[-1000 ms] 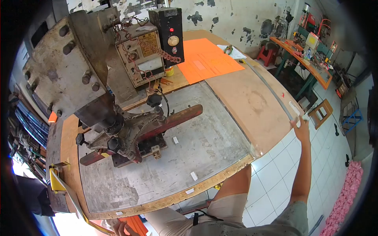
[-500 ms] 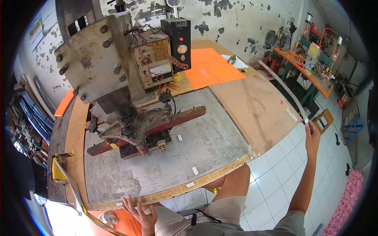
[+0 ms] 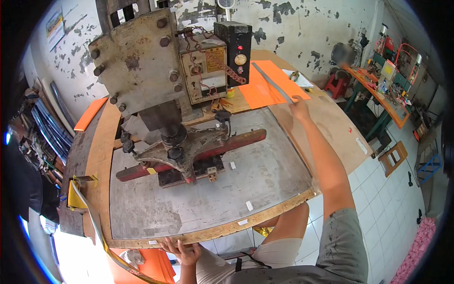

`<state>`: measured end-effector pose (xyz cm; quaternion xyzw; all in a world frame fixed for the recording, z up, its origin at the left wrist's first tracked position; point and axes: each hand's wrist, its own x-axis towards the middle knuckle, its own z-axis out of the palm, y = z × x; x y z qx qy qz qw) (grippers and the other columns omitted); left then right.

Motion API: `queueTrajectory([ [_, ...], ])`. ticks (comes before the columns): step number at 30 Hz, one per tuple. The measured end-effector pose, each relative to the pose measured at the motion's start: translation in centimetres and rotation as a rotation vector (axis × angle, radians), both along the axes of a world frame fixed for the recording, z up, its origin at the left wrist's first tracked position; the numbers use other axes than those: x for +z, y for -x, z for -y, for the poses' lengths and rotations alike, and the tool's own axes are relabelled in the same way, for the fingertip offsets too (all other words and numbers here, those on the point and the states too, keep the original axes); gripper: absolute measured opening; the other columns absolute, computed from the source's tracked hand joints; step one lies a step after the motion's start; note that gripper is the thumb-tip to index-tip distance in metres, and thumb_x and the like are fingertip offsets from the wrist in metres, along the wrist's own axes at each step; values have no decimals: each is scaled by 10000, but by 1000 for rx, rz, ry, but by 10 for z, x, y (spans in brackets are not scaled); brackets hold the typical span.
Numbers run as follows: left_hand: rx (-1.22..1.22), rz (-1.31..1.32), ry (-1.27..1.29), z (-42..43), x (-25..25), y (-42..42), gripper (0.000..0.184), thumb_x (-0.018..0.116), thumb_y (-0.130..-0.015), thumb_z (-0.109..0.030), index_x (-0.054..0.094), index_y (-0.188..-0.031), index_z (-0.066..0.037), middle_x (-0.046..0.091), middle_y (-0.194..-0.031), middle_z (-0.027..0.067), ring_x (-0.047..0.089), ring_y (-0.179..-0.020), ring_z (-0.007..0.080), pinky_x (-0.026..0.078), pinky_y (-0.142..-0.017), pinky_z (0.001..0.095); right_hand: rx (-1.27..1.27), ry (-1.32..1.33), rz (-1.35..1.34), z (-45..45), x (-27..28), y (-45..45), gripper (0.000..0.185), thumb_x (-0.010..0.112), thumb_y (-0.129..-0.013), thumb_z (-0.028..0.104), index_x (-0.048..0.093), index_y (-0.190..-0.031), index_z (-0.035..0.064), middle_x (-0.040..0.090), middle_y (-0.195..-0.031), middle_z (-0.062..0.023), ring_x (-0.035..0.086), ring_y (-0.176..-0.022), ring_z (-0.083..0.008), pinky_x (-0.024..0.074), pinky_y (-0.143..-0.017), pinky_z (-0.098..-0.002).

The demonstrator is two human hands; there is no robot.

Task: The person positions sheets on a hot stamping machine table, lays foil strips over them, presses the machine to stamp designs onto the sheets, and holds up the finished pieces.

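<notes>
My right hand (image 3: 299, 108) reaches out over the back right of the table and is closed on the near end of a long, thin grey strip (image 3: 268, 80). The strip lies slantwise across an orange sheet (image 3: 260, 94). My left hand (image 3: 183, 252) rests at the front wooden edge of the table, fingers apart, holding nothing. Between my arms stands a heavy press (image 3: 175, 142), its red crossbar (image 3: 236, 142) low over a grey metal plate (image 3: 156, 208). Small white pieces, one of them a white scrap (image 3: 249, 206), lie on the plate and its front edge.
A control box (image 3: 232, 54) stands behind the press. At left, a yellow holder (image 3: 75, 196) has a long band (image 3: 97, 227) hanging down from it. Pliers (image 3: 294, 75) lie on white paper at the back. A cluttered workbench (image 3: 378, 99) and a red stool (image 3: 337, 85) are farther right.
My right hand has swung from the far right inward over the orange sheet, bringing the strip down across it. My left hand has lowered to the table edge. The view has shifted slightly.
</notes>
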<state>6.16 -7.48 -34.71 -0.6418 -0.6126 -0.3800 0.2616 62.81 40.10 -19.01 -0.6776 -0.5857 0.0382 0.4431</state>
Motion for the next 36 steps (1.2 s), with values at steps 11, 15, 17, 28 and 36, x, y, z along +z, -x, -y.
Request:
queueTrajectory([
  [11,16,-19,300,17,-169,52,851,560,-920,-540,174,-1561,-135,210,-1650,150,196,-1531,312,98,-1252,544,119,111,-162,-121,21,51,491,672,-781,60,684,-1271,31,698,-1218,-264,666,-1174,-350,533,-973,-427],
  [15,-18,28,24,-3,-95,19,862,557,-913,-548,174,-1559,-124,162,-1645,165,128,-1528,370,82,-1250,546,172,-62,57,-81,25,43,455,673,-819,81,692,-1274,65,662,-1282,-261,650,-1189,-365,523,-997,-429],
  [17,25,-108,-79,-15,-35,-3,855,563,-908,-574,197,-1549,-143,150,-1630,208,98,-1520,412,71,-1236,589,145,-47,204,-68,12,30,419,683,-843,92,697,-1261,68,653,-1273,-256,654,-1161,-380,522,-1001,-434],
  [28,0,24,-139,-15,-26,-4,803,617,-888,-579,314,-1505,-164,200,-1610,274,88,-1522,485,33,-1194,701,125,-13,222,-34,-14,27,325,682,-861,63,703,-1179,2,668,-1148,-242,653,-1087,-382,529,-960,-458],
  [36,-140,258,150,33,86,-18,623,660,-845,-382,501,-1348,-52,540,-1377,222,441,-1337,429,220,-1159,614,304,142,336,157,26,59,420,694,-931,229,626,-1290,22,595,-1325,-231,588,-1202,-432,493,-1002,-468],
])
